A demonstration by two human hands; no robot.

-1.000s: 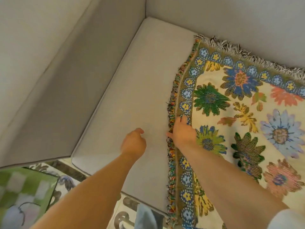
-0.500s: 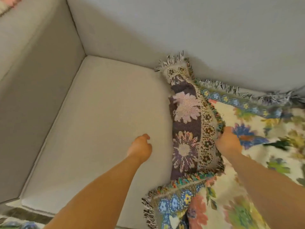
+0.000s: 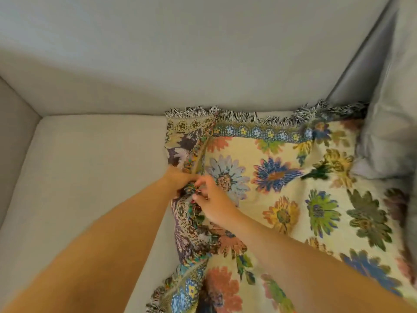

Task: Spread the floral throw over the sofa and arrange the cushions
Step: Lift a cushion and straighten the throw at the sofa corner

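Both hands pinch the throw's folded edge

Left hand (image 3: 178, 179) and right hand (image 3: 214, 199) grip the floral throw (image 3: 293, 188); its fold runs away from them toward the sofa (image 3: 90, 166) backrest.

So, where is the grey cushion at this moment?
In the head view, the grey cushion is at the far right, leaning in the sofa corner, with the floral throw directly beside it on the seat.

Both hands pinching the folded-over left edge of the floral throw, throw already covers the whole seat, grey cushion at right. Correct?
Not quite. The head view shows the floral woven throw covering only the right part; the pale grey seat at left lies bare. Left hand and right hand do pinch the folded edge; grey cushion sits right.
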